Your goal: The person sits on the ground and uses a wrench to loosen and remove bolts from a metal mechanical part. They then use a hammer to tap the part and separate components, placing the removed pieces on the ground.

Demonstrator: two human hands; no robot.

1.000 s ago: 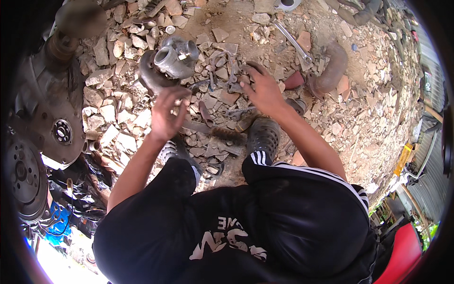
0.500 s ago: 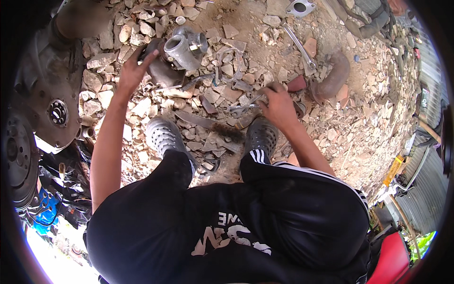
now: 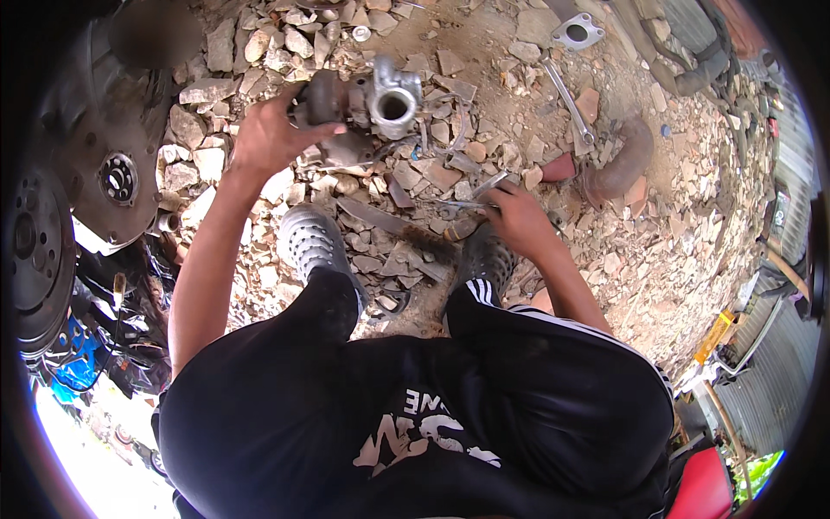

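My left hand (image 3: 270, 137) is closed around the dark, rusty end of a turbocharger (image 3: 395, 105), its thumb stretched across the near side. The turbocharger's silver housing points its round opening up toward me. Low over the rubble, by the toe of my right shoe (image 3: 486, 256), my right hand (image 3: 524, 221) pinches a slim silver metal tool (image 3: 491, 183); its full shape is hidden by the fingers. Just left of those fingers lies another thin silver piece, perhaps a wrench (image 3: 456, 204). A flat blade-like metal strip (image 3: 372, 214) rests between my shoes.
Broken stone and tile cover the ground. Right of the turbocharger lie a long wrench (image 3: 568, 102), a flat metal gasket or flange (image 3: 578, 32) and a rusty curved pipe (image 3: 624, 160). A large engine part (image 3: 104, 164) stands at the left; corrugated metal sheet (image 3: 769, 372) edges the right.
My left hand has turned the turbocharger, so the silver opening now faces me more squarely. The right hand keeps its hold on the silver tool, which shows more now. The view has shifted slightly.
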